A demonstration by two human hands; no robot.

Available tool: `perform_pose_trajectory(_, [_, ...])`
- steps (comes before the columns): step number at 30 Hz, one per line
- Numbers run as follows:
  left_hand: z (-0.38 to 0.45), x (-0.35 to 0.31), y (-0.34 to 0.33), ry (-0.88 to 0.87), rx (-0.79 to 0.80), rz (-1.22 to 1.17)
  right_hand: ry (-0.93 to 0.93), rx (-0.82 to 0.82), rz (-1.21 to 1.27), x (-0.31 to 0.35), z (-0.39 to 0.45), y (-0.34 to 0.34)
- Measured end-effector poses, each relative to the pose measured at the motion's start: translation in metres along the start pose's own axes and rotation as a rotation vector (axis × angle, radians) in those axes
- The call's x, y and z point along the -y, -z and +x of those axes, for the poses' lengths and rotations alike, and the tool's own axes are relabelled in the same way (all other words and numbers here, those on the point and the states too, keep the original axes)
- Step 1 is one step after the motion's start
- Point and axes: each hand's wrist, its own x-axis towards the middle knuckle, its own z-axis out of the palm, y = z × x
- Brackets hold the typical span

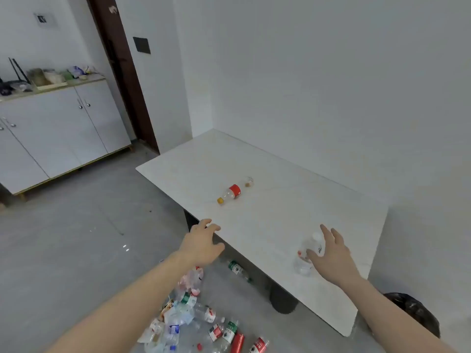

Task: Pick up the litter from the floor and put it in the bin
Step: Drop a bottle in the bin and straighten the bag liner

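Left hand (pixel 201 244) is hovering at the counter's (pixel 280 179) near-left edge, fingers spread and holding nothing. Right hand (pixel 332 253) is reaching with spread fingers beside a clear bottle (pixel 304 261) lying on the counter. Litter (pixel 193 319) is lying piled on the floor (pixel 63 238); the bin (pixel 418 312) is standing by the counter's near-right corner.

No lettering can be read anywhere here. The bottle with the red label (pixel 230 192) lying on the counter (pixel 280 200) near the middle of the frame shows only a plain red band. The green-labelled bottle (pixel 237 268) under the counter edge and the red, green and blue labels in the heap of litter (pixel 193 324) on the floor at the lower middle carry white marks too blurred to make out. The small sign (pixel 42 19) on the wall at the upper left is illegible too.
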Motion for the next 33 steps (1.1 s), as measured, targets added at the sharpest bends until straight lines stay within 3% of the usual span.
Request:
perform_pose_trajectory(7, [0.176,0.029,-0.018,0.026,0.189,0.124,-0.247,-0.039,0.075,-0.001,0.074,-0.061])
perform_pose_trajectory(12, [0.269,0.044,-0.038,0.006,0.208,0.161,-0.207,-0.248,0.134,0.023,0.085,-0.086])
perform_pose_trajectory(18, [0.333,0.065,-0.062,0.044,0.285,0.221,-0.085,-0.200,0.184,0.066,0.089,-0.111])
perform_pose_trajectory(26, [0.362,0.092,-0.096,0.009,0.281,0.220,-0.012,-0.135,0.307,0.095,0.082,-0.136])
perform_pose_trajectory(30, [0.318,0.100,-0.094,-0.038,0.176,0.081,0.039,-0.099,0.339,0.107,0.068,-0.143])
perform_pose_trajectory(33, [0.254,0.109,-0.086,-0.152,0.011,0.026,0.060,-0.062,0.361,0.112,0.046,-0.139])
